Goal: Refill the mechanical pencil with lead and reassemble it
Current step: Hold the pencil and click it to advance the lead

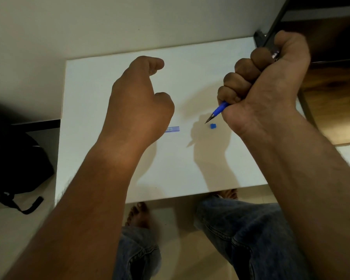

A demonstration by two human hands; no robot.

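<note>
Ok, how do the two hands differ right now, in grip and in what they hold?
The right hand is a tight fist wrapped around the blue mechanical pencil, tip pointing down toward the table; the left hand is loosely curled, and nothing shows in its grip. The right hand hangs near the small blue cap; the left hand partly covers the lead case. Both are raised above the white table.

Both forearms were bare, with no sleeves, watch or rings showing on the left hand (137, 102) or the right hand (267, 87). At the bottom of the frame the person wore blue denim jeans (251, 239) with visible seams, and both feet (138, 215) were bare.
</note>
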